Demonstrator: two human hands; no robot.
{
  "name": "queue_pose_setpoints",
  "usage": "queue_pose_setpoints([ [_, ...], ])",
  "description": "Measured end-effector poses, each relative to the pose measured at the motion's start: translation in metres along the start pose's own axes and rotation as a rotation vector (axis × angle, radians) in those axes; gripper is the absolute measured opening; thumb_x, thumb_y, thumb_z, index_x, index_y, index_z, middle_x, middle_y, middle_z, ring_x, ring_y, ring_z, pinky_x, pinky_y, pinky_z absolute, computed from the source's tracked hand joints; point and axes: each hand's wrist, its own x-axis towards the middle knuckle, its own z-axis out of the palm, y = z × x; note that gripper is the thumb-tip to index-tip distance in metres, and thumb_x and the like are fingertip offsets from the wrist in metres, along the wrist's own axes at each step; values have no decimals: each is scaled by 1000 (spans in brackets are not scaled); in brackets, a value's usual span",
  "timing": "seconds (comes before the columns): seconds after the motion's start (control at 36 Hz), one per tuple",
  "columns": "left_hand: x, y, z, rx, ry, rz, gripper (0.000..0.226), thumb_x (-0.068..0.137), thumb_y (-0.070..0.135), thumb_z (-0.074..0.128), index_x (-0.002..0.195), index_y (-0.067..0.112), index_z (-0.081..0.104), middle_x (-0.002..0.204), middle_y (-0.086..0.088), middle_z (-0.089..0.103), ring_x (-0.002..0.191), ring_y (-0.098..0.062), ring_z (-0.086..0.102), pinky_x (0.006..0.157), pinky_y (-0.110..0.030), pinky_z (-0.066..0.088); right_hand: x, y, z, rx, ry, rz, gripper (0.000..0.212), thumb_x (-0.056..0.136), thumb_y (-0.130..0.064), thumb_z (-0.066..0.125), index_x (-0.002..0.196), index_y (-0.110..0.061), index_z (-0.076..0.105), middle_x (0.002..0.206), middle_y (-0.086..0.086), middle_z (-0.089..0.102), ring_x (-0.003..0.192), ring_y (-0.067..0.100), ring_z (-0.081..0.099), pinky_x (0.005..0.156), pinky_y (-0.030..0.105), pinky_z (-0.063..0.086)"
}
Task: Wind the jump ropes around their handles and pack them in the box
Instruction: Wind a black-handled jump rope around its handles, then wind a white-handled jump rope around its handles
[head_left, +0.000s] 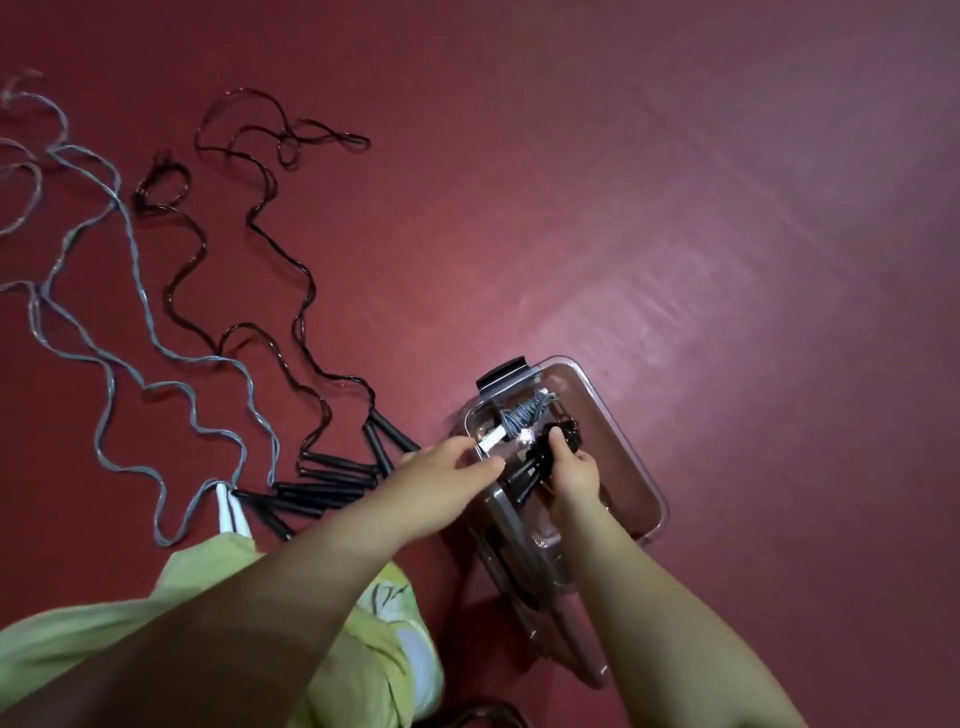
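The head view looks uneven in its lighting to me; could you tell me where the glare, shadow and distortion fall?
Head view: a pale glare band crosses the red floor diagonally past the clear box; the forearms and near floor lie in shadow; wide-angle stretch enlarges the arms at the bottom edge; the left hand looks slightly soft.

Grey ropes (78, 244) run off the left picture edge; far ends not visible. Dark cord (483, 714) at bottom edge cut off; cannot tell what it belongs to. Near end of clear box (644, 436) hidden behind right forearm. Left hand (447, 470) covers ends of several black handles (332, 486). Black bundle (540, 467) in right hand (571, 475): wraps too blurred to count.
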Motion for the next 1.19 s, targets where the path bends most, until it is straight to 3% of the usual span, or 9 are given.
queue_pose_setpoints([
  [0.14, -3, -6, -4, -1, -34, -1, 68, 87, 67, 46, 145, 32, 38, 151, -3, 40, 138, -20, 35, 114, -33, 28, 20, 11, -15, -121, -36, -20, 61, 71, -59, 67, 111, -15, 55, 81, 4, 57, 67, 17, 53, 70, 35, 48],
  [0.25, -12, -2, -20, -141, 31, 27, 54, 91, 59, 46, 136, 30, 47, 138, 0, 53, 123, -16, 50, 105, -27, 37, -19, -10, -13, -165, -61, -87, 26, 94, -38, 59, 99, -13, 56, 77, 0, 54, 67, 13, 49, 74, 37, 44],
  [0.44, -40, -4, -77, -147, 212, 206, 66, 89, 64, 43, 145, 29, 38, 149, 0, 42, 139, -18, 35, 115, -34, 26, -119, -42, 42, -237, -376, -275, 35, 100, -32, 51, 112, -1, 62, 97, 9, 63, 81, 15, 57, 64, 27, 45],
  [0.56, -78, -54, -124, -29, 285, 269, 61, 92, 58, 43, 146, 31, 36, 149, 2, 41, 139, -14, 32, 115, -35, 25, -190, -52, 100, -469, -591, -403, 18, 99, -27, 52, 97, -12, 63, 92, 4, 66, 79, 12, 61, 75, 31, 48],
  [0.64, -103, -118, -154, -57, 427, 174, 59, 91, 58, 45, 144, 31, 39, 145, 0, 45, 135, -17, 37, 112, -34, 29, -232, -50, 145, -684, -773, -494, 13, 97, -24, 55, 92, -15, 62, 89, 1, 66, 84, 13, 61, 85, 37, 50],
  [0.89, -131, -277, -139, -718, 657, -26, 72, 59, 74, 44, 117, 34, 55, 118, 3, 61, 113, -13, 56, 104, -32, 40, -276, 12, 266, -1243, -1110, -500, 10, 96, -22, 58, 87, -22, 62, 90, -2, 67, 85, 10, 63, 78, 28, 47],
  [1.0, -108, -322, -116, -907, 622, -120, 49, 89, 44, 60, 130, 18, 53, 124, -3, 60, 108, -11, 53, 92, -20, 35, -252, 51, 299, -1356, -1119, -404, 8, 95, -23, 59, 88, -22, 62, 88, -5, 68, 89, 13, 65, 82, 31, 49],
  [1.08, -86, -352, -95, -1014, 629, -207, 41, 91, 40, 61, 125, 18, 55, 113, 3, 60, 101, -10, 53, 79, -16, 32, -224, 87, 320, -1382, -1075, -399, 11, 97, -25, 57, 95, -15, 62, 91, 1, 67, 90, 16, 63, 78, 28, 49],
  [1.19, -63, -390, -58, -1072, 591, -324, 39, 94, 36, 57, 125, 14, 57, 121, -2, 61, 107, -13, 54, 85, -20, 33, -183, 132, 341, -1554, -1043, -411, 16, 95, -33, 60, 98, -17, 65, 87, -4, 63, 84, 11, 59, 74, 23, 47],
])
